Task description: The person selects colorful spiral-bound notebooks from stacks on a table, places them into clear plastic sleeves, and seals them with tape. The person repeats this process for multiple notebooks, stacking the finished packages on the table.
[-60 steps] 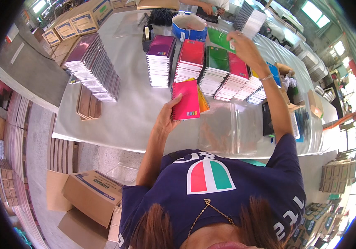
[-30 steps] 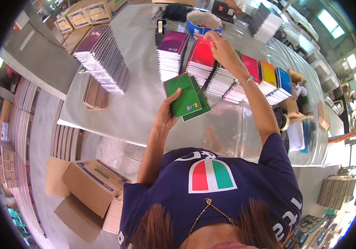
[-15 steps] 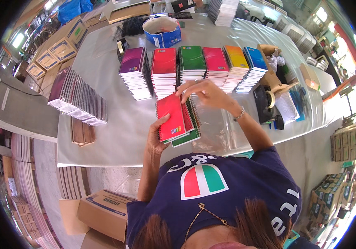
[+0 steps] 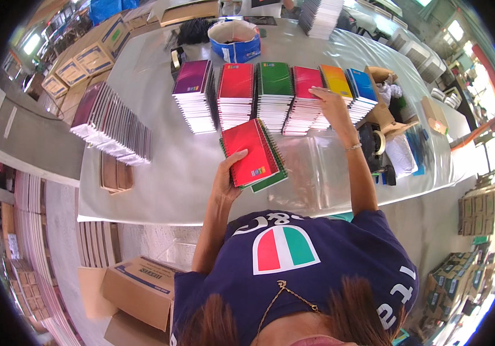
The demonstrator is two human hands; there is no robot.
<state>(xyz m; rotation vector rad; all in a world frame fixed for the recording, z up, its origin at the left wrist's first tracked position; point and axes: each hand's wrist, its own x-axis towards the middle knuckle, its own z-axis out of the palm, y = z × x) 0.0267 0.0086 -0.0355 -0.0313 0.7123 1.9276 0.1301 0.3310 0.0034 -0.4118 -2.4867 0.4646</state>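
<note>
My left hand (image 4: 228, 177) grips a small bundle of spiral notebooks, thumb across the cover. On top of the bundle is a red notebook (image 4: 251, 153); a green notebook (image 4: 271, 180) sticks out below it. My right hand (image 4: 331, 105) reaches over a stack of pink notebooks (image 4: 307, 82), its extended fingertips touching the top cover near the coil side. Left of that stack stand green notebooks (image 4: 275, 78), red notebooks (image 4: 236, 82) and purple notebooks (image 4: 193, 76). To its right are yellow notebooks (image 4: 337, 81) and blue notebooks (image 4: 362, 85).
A long row of purple notebooks (image 4: 112, 127) stands at the left, near brown boards (image 4: 116, 173). A tape dispenser (image 4: 372, 147) and an open carton (image 4: 383, 112) sit at the right. At the back is a blue and white bag (image 4: 235, 46). Below the table lies an open cardboard box (image 4: 138, 291).
My right hand has left the held bundle and moved right onto the pink stack. The left hand still holds the bundle, now tilted a little more and slightly farther right.
</note>
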